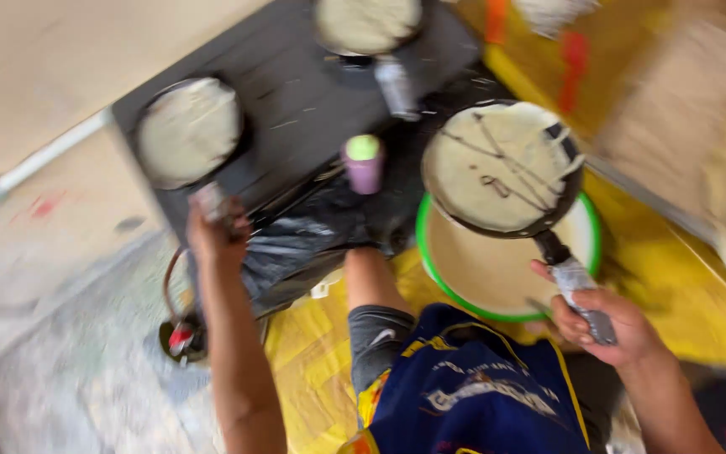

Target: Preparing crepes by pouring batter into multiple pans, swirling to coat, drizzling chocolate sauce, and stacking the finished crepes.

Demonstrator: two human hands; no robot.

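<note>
Right hand (602,324): fingers clenched on the wrapped handle of one dark pan (502,168) coated in pale batter, held over one green-rimmed bowl (586,244). Left hand (216,231): fingers closed around the handle of a second pan (188,130) on the black cooktop (296,101). Between them: one purple bottle (364,164), green-capped. Farthest: a third pan (367,23). Pans: three.
</note>
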